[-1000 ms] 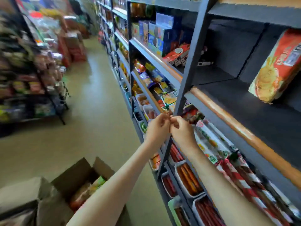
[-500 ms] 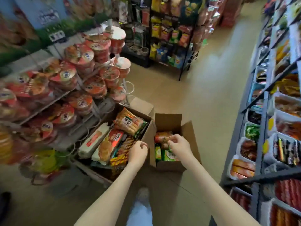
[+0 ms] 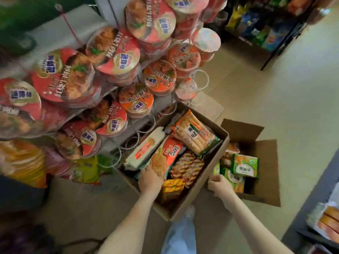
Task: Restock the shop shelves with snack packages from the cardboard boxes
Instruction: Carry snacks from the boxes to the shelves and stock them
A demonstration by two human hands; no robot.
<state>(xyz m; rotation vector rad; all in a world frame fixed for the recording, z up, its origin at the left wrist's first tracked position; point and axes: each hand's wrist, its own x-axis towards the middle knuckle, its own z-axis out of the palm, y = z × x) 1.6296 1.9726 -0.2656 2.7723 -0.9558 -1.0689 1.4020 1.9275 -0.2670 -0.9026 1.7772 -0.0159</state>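
While the fingers of my left hand (image 3: 150,179) are resting on the red biscuit packet (image 3: 168,154) in the larger cardboard box (image 3: 200,186), my right hand (image 3: 219,186) is curling at the smaller box's (image 3: 267,171) near rim, beside green snack packets (image 3: 245,165); I cannot tell whether either is gripping.

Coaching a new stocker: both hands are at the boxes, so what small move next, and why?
Probably curl the left hand round the red cracker pack it rests on in the larger box and lift; whether the right hand holds anything is unclear.
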